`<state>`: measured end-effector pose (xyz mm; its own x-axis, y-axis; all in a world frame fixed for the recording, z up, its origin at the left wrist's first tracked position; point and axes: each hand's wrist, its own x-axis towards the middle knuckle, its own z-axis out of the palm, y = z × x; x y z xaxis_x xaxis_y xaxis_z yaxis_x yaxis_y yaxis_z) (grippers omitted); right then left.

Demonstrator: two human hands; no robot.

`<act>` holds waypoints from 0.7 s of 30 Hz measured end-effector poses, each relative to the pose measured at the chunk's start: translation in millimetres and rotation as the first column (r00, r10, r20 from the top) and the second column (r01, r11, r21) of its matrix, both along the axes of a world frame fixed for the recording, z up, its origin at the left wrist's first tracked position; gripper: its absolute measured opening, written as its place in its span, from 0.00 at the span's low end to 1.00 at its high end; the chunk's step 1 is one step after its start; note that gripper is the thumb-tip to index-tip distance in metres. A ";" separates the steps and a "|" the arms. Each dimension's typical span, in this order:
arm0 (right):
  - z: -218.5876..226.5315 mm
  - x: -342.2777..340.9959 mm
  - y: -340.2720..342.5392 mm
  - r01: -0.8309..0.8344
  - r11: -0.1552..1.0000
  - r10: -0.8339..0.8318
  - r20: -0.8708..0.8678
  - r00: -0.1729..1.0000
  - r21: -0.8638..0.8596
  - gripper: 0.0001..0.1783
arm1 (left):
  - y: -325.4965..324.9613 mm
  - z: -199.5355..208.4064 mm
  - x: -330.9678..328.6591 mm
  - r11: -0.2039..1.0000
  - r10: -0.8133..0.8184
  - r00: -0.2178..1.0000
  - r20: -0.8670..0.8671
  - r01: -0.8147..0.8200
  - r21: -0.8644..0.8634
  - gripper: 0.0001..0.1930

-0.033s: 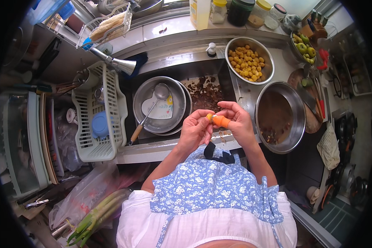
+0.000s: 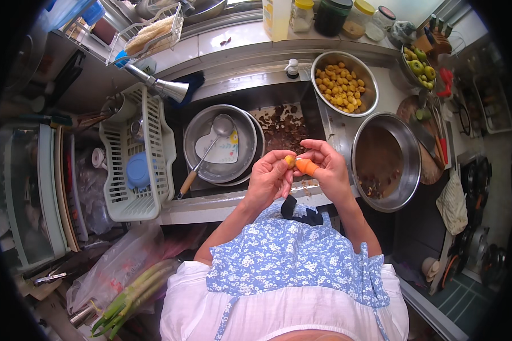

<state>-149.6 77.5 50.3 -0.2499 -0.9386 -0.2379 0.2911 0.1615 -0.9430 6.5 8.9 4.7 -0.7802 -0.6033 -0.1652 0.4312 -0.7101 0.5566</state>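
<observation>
Over the sink's front edge, my left hand [image 2: 268,177] pinches a small yellow peeled chestnut [image 2: 290,161] between thumb and fingertips. Close against it, my right hand [image 2: 330,170] is closed on a short orange tool [image 2: 307,166] with a small pale tip. That tool lies at my thumb; whether it is a handle or a thumb cover I cannot tell. Many peeled chestnuts [image 2: 340,87] fill a steel bowl [image 2: 371,85] beyond the right hand. Brown shell scraps [image 2: 281,128] lie in the sink. A larger steel basin [image 2: 412,165] holds brown water with dark pieces.
Nested metal bowls [image 2: 190,128] sit in the sink with a wood-handled ladle [image 2: 222,126] and a heart-shaped dish [image 2: 227,150]. To the left stands a dish rack [image 2: 116,190]. A cutting board [image 2: 432,162] lies at right. Jars [image 2: 331,17] line the back ledge.
The orange tool has shifted slightly to the right and down, and the chestnut has turned a little in my left fingertips. Both hands otherwise keep their place.
</observation>
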 end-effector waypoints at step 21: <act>1.5 11.3 -2.9 0.038 0.991 -0.100 -0.527 0.844 -0.126 0.20 | 0.7 5.7 -4.0 0.998 0.065 0.993 0.101 -0.064 -0.017 0.14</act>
<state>-138.3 74.5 51.8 -0.3743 -0.9259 0.0504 -0.2531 0.0497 -0.9662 2.5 9.6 10.5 -0.7193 -0.6544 -0.2334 0.4164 -0.6750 0.6091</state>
